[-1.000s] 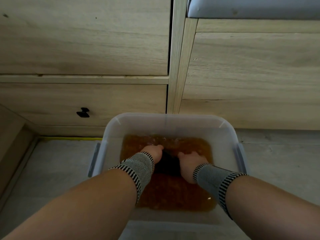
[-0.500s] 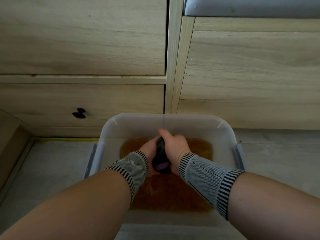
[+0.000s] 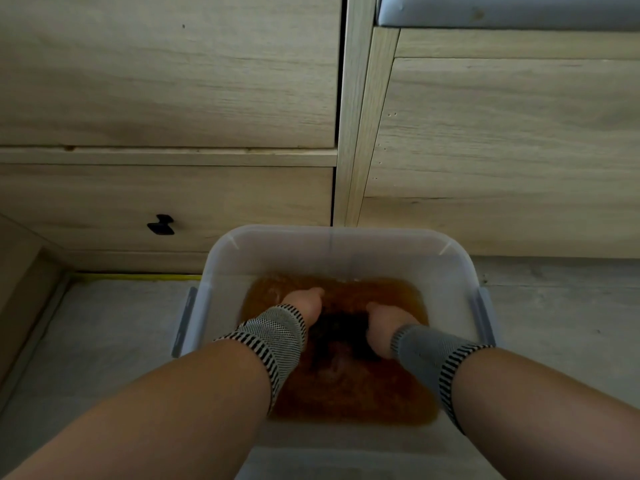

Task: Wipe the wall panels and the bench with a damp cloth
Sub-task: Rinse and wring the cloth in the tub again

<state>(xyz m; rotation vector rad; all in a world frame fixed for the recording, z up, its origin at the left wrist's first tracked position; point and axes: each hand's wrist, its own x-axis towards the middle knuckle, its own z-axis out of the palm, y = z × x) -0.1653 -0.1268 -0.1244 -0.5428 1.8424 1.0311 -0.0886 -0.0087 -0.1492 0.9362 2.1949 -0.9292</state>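
A clear plastic tub (image 3: 332, 247) on the floor holds brownish water. In the water lies a dark cloth (image 3: 337, 329), stretched between my two hands. My left hand (image 3: 303, 304) grips its left end, fingers curled down into the water. My right hand (image 3: 386, 317) grips the right end the same way. Both wrists wear grey striped bands. Light wooden wall panels (image 3: 173, 81) rise behind the tub. The bench's wooden front (image 3: 512, 133) with its grey seat cushion (image 3: 502, 8) is at upper right.
A drawer front with a small black knob (image 3: 161, 225) sits low on the left. The tub has grey clip handles (image 3: 483, 317) on both sides. Pale floor (image 3: 104, 334) spreads left and right of the tub. A wooden edge runs along the far left.
Half a second ago both hands held the cloth bunched together above the water. They have moved apart and down, spreading the cloth in the water again.
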